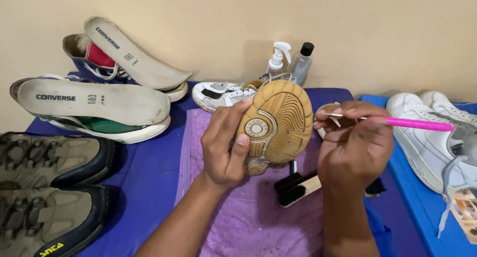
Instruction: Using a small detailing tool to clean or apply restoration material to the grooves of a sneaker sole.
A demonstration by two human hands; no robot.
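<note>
Beige wall behind our blue tabletop (pixel 149 177), where our left hand (pixel 226 147) grips a tan-soled shoe (pixel 278 123) sole-up over the purple towel (pixel 248 217), right hand (pixel 354 145) pinching a pink-handled brush (pixel 417 123) just beside it, sole looks partly scrubbed, two bottles (pixel 290 60) at the back edge, contents unclear.

Green sneaker (pixel 107 128); brown hiking shoes (pixel 49 160); spray bottle (pixel 277 58); black brush (pixel 298 187).

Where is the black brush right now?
In the head view, the black brush lies on the purple towel, low and centre-right, just below the tan-soled shoe and beside the right hand.
</note>
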